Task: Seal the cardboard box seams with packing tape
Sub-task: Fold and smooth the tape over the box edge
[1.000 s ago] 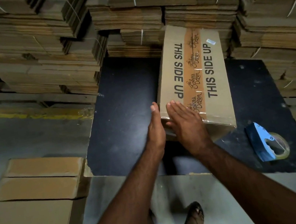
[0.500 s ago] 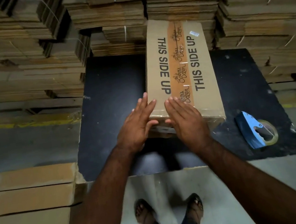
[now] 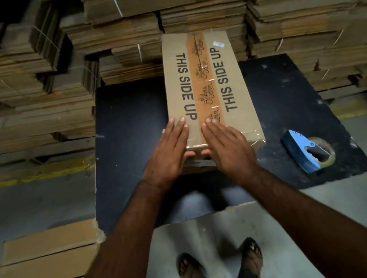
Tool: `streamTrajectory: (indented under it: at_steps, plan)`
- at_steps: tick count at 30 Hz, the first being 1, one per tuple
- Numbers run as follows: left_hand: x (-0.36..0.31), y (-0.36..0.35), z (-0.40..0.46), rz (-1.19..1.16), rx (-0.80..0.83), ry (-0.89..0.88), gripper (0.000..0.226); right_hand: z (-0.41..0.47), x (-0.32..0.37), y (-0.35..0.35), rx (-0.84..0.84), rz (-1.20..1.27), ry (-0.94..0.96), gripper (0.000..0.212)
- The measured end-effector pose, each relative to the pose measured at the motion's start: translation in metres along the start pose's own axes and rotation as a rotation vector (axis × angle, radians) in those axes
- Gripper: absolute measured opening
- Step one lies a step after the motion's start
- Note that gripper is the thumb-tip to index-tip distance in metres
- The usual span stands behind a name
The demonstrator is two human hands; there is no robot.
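Both hands now lie flat w/ straight fingers on the near end of the taped cardboard box (image 3: pixel 208 91) on the black mat (image 3: pixel 128 128), left hand (image 3: pixel 168 153) having swung up from the side beside right hand (image 3: pixel 227 148), tape dispenser (image 3: pixel 307 153) to the right

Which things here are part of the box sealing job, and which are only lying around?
Part of the job:
- cardboard box, taped along its top seam
- left hand and right hand, flat on its near end
- tape dispenser, set down on the black mat

Just lying about:
- flattened carton on the floor
- bundled cardboard stacks behind
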State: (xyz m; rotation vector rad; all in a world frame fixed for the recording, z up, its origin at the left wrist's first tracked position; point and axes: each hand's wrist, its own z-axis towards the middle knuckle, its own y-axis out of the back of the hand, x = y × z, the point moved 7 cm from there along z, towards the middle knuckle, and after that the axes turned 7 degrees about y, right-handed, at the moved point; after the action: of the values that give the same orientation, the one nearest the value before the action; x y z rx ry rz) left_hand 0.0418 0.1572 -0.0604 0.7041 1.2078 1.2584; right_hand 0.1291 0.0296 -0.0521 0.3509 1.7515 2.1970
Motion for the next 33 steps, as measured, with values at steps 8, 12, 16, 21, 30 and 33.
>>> streamTrajectory:
  at_steps: [8,12,16,21,30,33]
  plan:
    - [-0.028,0.006,0.017,0.182,0.024,0.053,0.062,-0.009,-0.022,0.015,-0.027,0.126,-0.087,0.061]
    - [-0.032,-0.003,0.019,0.220,0.069,-0.012,0.059,-0.011,-0.020,0.006,0.016,0.024,-0.030,0.058]
    - [-0.036,0.007,0.011,0.224,0.152,-0.060,0.061,-0.014,-0.023,0.016,0.103,0.043,0.053,0.061]
    - [-0.059,0.006,0.019,0.183,0.164,0.046,0.067,-0.020,-0.038,0.025,0.054,0.095,-0.030,0.063]
    - [-0.059,-0.007,0.013,0.331,0.273,0.110,0.070,-0.035,-0.047,0.011,0.121,0.047,0.073,0.062]
    - [-0.065,0.001,0.018,0.230,0.199,0.151,0.068,-0.038,-0.057,0.022,0.094,0.095,0.041,0.064]
